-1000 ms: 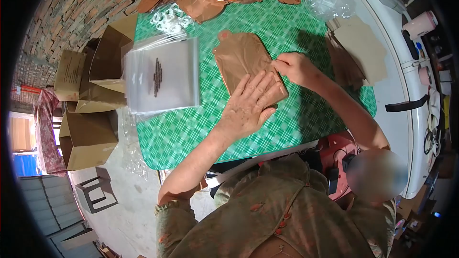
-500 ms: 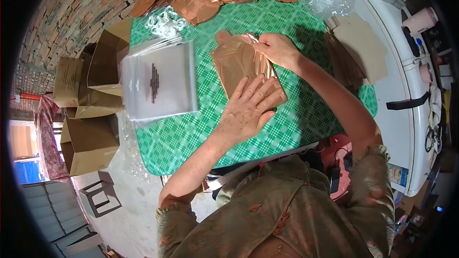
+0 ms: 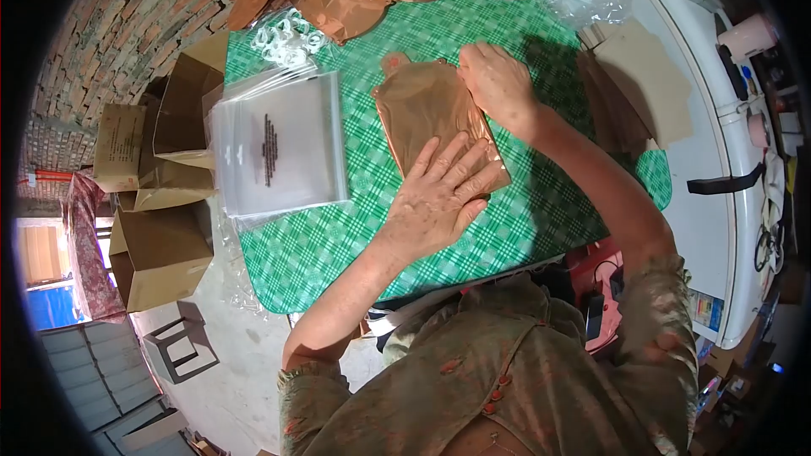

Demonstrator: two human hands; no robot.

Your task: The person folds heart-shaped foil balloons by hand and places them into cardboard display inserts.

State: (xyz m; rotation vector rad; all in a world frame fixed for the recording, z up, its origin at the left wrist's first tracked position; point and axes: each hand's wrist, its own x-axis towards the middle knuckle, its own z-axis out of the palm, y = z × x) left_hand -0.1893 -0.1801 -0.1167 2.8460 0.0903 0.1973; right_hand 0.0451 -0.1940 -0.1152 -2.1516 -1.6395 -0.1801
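Note:
A folded copper-coloured foil balloon (image 3: 427, 101) lies flat on the green checked tablecloth (image 3: 372, 245), a small round tab sticking out at its far left corner. My left hand (image 3: 435, 190) rests palm down across its near part, fingers spread. At the far right edge of the foil is my right hand (image 3: 498, 89), its fingers curled with the tips against that edge; how much foil they grip is partly hidden. Left of the foil sits a stack of clear plastic bags (image 3: 283, 143) with dark print. Beyond the bags is a heap of white rings or ties (image 3: 287, 38).
More copper foil balloons (image 3: 338, 0) are piled along the far edge. Crumpled clear plastic (image 3: 583, 0) and brown cardboard sheets (image 3: 638, 80) lie at the right, beside a white appliance (image 3: 710, 228). Open cardboard boxes (image 3: 160, 253) stand left of the table, a grey frame stool (image 3: 182, 346) on the floor.
My right hand has shifted slightly up along the foil's edge, its fingers more curled under. The foil's far part looks smoother and flatter. My left hand has stayed in place.

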